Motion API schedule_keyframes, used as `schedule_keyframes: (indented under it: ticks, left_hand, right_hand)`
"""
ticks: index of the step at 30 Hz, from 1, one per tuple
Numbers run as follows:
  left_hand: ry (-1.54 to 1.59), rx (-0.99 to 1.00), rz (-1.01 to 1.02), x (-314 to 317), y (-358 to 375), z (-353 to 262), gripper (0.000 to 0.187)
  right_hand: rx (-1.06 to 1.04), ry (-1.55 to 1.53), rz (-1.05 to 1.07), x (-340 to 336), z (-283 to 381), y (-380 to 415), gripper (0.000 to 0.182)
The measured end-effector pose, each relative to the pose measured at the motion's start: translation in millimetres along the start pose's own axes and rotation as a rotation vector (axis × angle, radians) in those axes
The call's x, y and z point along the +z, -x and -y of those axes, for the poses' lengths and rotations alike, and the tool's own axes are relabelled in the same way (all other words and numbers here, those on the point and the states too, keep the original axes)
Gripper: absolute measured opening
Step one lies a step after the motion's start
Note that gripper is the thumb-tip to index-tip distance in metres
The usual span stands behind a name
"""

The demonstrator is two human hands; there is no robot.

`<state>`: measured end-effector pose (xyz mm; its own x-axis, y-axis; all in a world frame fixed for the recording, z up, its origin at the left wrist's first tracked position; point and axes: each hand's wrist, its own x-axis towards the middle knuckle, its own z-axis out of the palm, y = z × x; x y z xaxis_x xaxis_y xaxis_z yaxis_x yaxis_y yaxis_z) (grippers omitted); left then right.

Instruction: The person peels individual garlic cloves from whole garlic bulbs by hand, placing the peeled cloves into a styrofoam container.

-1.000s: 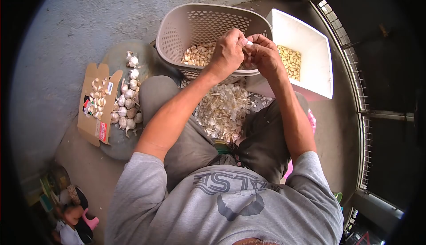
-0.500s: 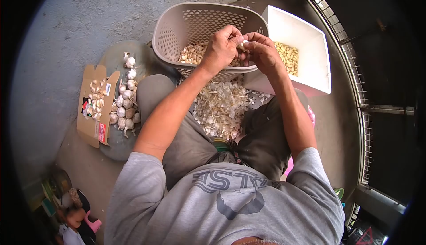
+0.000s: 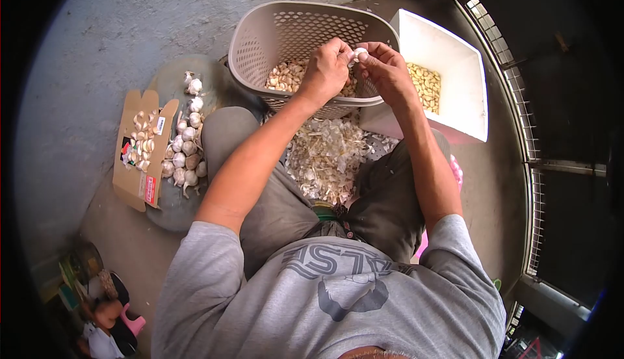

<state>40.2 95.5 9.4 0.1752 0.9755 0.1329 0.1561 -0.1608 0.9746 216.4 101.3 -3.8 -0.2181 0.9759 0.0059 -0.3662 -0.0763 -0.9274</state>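
Note:
Between my two hands, over the front part of a grey-brown plastic basket (image 3: 244, 50), is a whitish garlic clove (image 3: 359, 53). My left hand (image 3: 325, 70) pinches it from the left with thumb and fingertips. From the other side my right hand (image 3: 391, 74) grips it, fingers curled in. Loose unpeeled cloves (image 3: 285, 76) lie inside the basket below. Papery garlic skins (image 3: 328, 154) are heaped between my legs.
A white foam box (image 3: 455, 66) at the right holds peeled cloves (image 3: 426, 87). On the left, whole garlic bulbs (image 3: 188, 148) rest on a grey round surface beside a cardboard piece (image 3: 130, 187) bearing cloves (image 3: 143, 139). A barred gate (image 3: 530, 144) edges the right.
The clove has turned in my fingers and shows more of its white surface. My right fingers have shifted around it. The whole view has moved slightly.

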Motion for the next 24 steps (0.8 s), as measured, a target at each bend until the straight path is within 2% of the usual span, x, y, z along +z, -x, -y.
schedule_keyframes:
  ticks: [5,9,11,12,14,20,24]
  left_hand:
    - [-0.029,-0.032,0.028,-3.7,-0.7,-1.5,0.019]
    - [0.135,-0.020,0.055,-1.2,-5.0,11.3,0.023]
    - [0.248,-0.002,0.067,-1.8,-6.7,10.9,0.025]
    - [0.200,-0.005,0.080,-1.2,-8.6,14.7,0.025]
    - [0.104,-0.013,0.101,-1.0,-10.6,22.5,0.025]
    - [0.404,-0.160,0.179,-4.4,-7.3,15.7,0.026]
    - [0.419,-0.185,0.165,-3.3,-4.3,14.7,0.026]
  right_hand:
    - [-0.026,0.099,-0.028,-0.2,-3.7,-2.3,0.027]
    - [0.015,0.113,-0.041,0.0,3.6,-0.7,0.026]
    - [0.012,0.250,-0.015,0.7,7.0,2.2,0.028]
    - [0.011,0.319,-0.001,0.8,7.8,3.8,0.028]
    - [-0.028,0.343,-0.020,3.9,6.4,5.8,0.026]
    - [-0.051,0.339,0.023,1.3,7.1,4.1,0.017]
    - [-0.028,0.339,0.059,4.0,11.3,7.4,0.015]
